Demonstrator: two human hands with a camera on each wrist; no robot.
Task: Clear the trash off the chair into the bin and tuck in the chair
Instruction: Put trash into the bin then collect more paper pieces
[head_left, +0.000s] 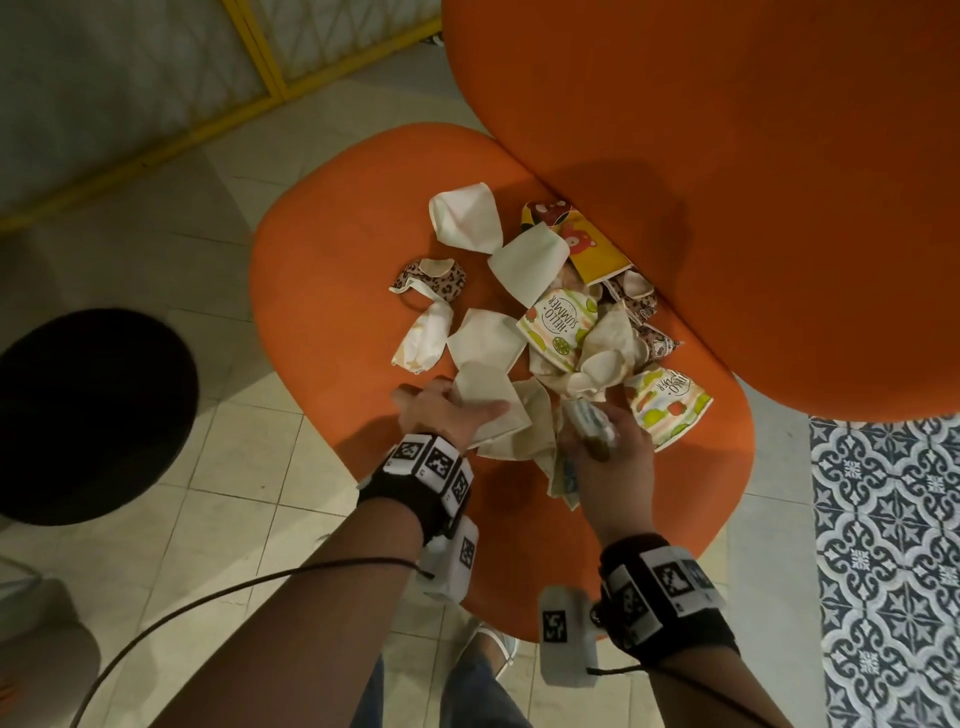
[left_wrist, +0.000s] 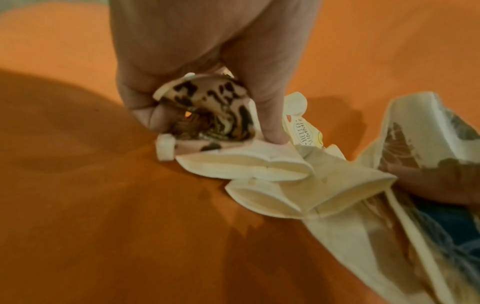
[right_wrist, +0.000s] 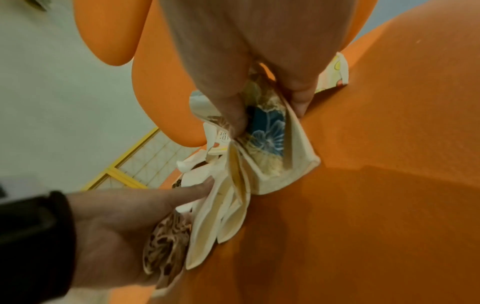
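L grip clutches leopard cup, R grip pinches flattened floral cup, mouth toward wrist.

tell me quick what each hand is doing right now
Left hand: grips a crushed leopard-print cup.
Right hand: pinches a flattened blue-flower cup.

orange chair seat bears crumpled paper cups.

Chair seat: orange. Crushed cups: cream; one leopard-print cup. Bin: black. Floor tiles: blue-white patterned.
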